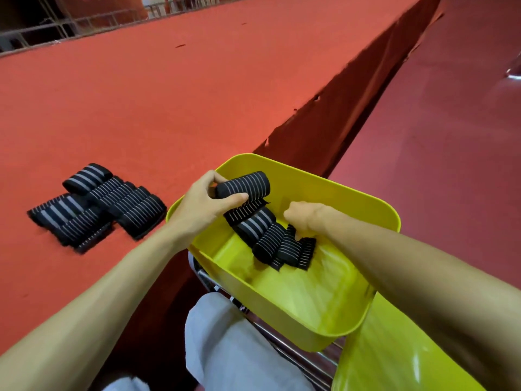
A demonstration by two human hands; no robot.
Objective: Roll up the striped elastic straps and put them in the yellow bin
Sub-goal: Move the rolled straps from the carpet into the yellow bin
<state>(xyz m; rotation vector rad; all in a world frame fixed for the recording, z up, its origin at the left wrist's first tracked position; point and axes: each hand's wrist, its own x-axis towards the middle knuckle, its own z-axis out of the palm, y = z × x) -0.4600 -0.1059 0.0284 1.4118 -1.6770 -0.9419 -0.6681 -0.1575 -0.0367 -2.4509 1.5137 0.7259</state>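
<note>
- Grips one rolled strap (245, 184) in the left hand (203, 204): thumb laid across the front of the roll, fingers curled round its left end.
- Holds that roll just above the far left corner of the yellow bin (324, 190), not yet set down.
- Reaches into the bin with the right hand (306, 217), fingers bent down and close together onto the rolls already inside (267, 235); cannot tell whether pinching one or only pressing on it.
- Packed side by side near the bin's middle, touching one another, with loose tails showing on some.
- Left to roll: a pile of flat straps (98, 207) overlapping on the red table (169, 94), near its near edge and to the left of the bin.
- Likely to handle as light, soft and springy; ribbed woven elastic, so probably grippy rather than slippery, and not fragile.
- Likely to unwind once released, being elastic under tension.
- Best taken across the width of the roll, with the thumb on the free tail to keep the wraps shut.
- Better not squeezed from the ends, which could push the inner turns out sideways.
- Best set down tail-under and wedged against the neighbouring rolls.
- Perched off the table's near edge on a metal frame (208, 280) beside a grey trouser leg (225, 348), and judged thin plastic, so better not leaned on hard.
</note>
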